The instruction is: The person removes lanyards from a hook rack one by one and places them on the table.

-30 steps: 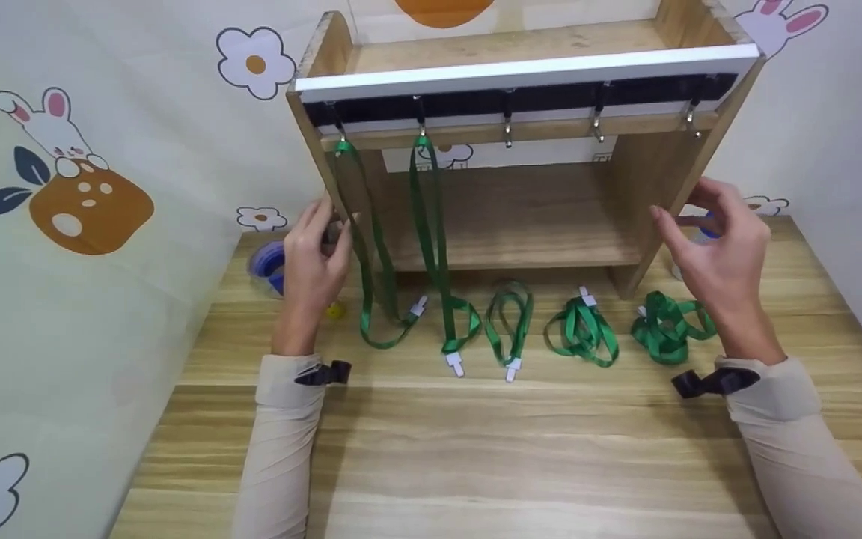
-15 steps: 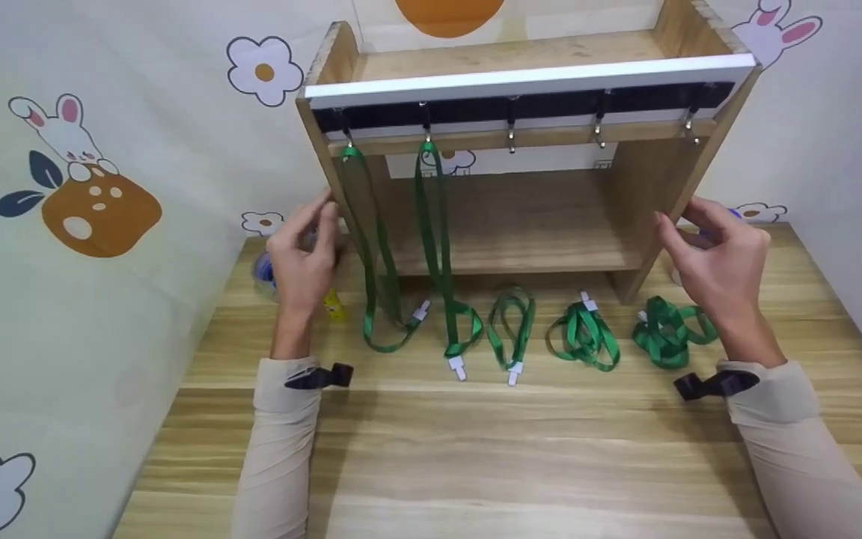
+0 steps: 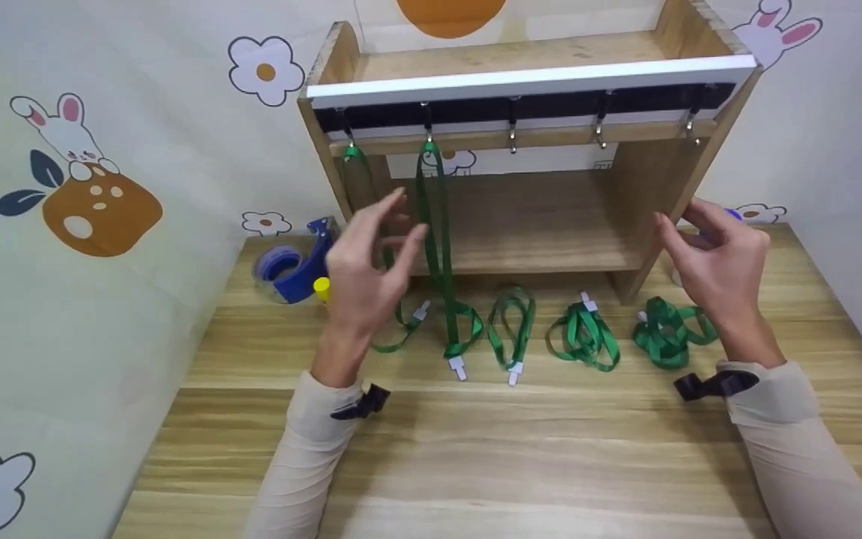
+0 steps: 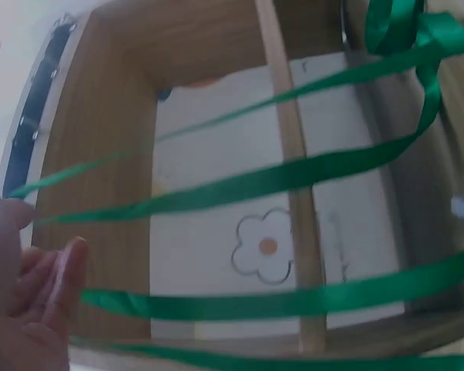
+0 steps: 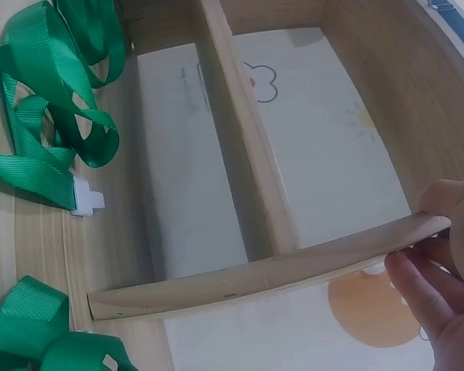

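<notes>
A wooden shelf unit [image 3: 536, 224] stands at the back of the table, with several metal hooks along its top front strip. From the two leftmost hooks hang green lanyards, one [image 3: 355, 176] partly hidden behind my left hand, the other [image 3: 438, 239] just right of it. My left hand [image 3: 367, 277] is raised in front of the unit's left part, fingers loosely bent and apart, holding nothing. My right hand [image 3: 730, 258] pinches the unit's right side panel [image 5: 271, 274] between thumb and fingers. Three more green lanyards, one looped [image 3: 512, 326], one bundled [image 3: 587, 333], one coiled [image 3: 667, 337], lie before the unit.
Left of the unit sit a blue tape dispenser [image 3: 307, 269] and a small yellow object [image 3: 322, 287]. A blue-topped item [image 3: 733, 214] shows behind my right hand. Printed cloth walls [image 3: 132, 314] close in the wooden table [image 3: 521, 464] at the sides and back.
My left hand has let go of the unit's left side and moved right, before the hanging lanyards, uncovering the tape dispenser. The unit shifted slightly in view earlier. My right hand keeps its hold.
</notes>
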Action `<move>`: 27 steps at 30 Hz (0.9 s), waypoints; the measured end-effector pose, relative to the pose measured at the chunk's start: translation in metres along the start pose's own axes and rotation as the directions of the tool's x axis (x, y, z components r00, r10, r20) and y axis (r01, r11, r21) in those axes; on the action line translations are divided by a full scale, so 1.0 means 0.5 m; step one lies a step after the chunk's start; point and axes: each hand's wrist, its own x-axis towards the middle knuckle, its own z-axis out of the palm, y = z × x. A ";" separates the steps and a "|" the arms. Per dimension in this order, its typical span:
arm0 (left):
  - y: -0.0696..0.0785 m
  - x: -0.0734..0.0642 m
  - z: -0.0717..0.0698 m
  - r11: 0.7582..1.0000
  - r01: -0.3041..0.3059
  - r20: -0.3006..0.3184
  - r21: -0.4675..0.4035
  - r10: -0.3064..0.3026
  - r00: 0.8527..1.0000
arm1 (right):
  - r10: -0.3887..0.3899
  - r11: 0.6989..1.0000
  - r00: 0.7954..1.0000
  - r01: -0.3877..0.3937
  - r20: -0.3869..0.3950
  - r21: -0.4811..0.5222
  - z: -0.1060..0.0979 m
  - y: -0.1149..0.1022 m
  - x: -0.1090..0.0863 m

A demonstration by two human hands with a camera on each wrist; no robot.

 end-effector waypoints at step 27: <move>-0.015 -0.020 0.020 0.999 0.022 0.107 0.027 -0.024 0.994 | -0.020 1.000 1.000 0.020 -0.010 0.019 -0.001 -0.028 -0.002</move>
